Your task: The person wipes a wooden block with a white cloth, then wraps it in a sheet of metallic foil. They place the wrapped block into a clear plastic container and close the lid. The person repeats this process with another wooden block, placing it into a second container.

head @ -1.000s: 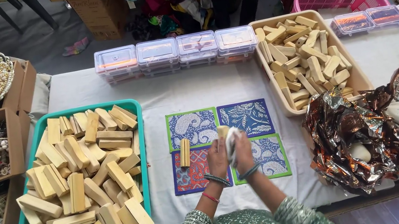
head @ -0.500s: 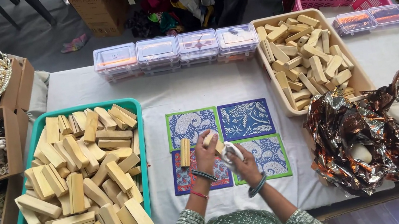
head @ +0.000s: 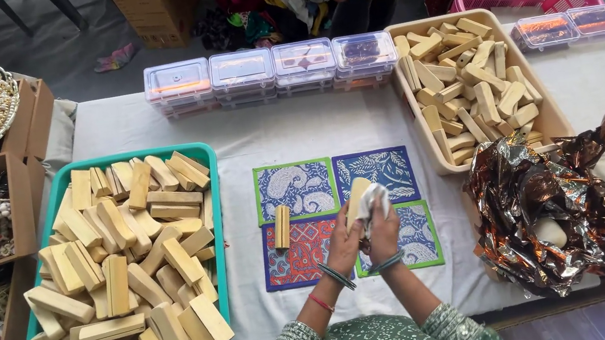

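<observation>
The white-clothed bench carries everything, and the four patterned square mats at its middle serve as the landmark. Left of the mats sits a large teal plastic tray heaped with pale wooden blocks; up and to the right of them stands a beige plastic tub filled with similar blocks. Right of the mats lies a crumpled sheet of brown metallic foil with white rounded lumps on it. Beyond the mats runs a row of clear lidded plastic boxes.

Over the lower right mat, the left hand is closed around the lower end of one pale wooden block, holding it upright and tilted. The right hand has its grip pinched together on a small white cloth, pressed against the upper side of that block. A second loose block lies on the mats, just left of the hands.

As a judgement: the block is held only by its lower end, so a firm push with the cloth could lever it out of the fingers and drop it onto the mats, possibly knocking the loose block. The cloth is bunched, so it could also slip off the narrow face and leave part of the surface unwiped.
</observation>
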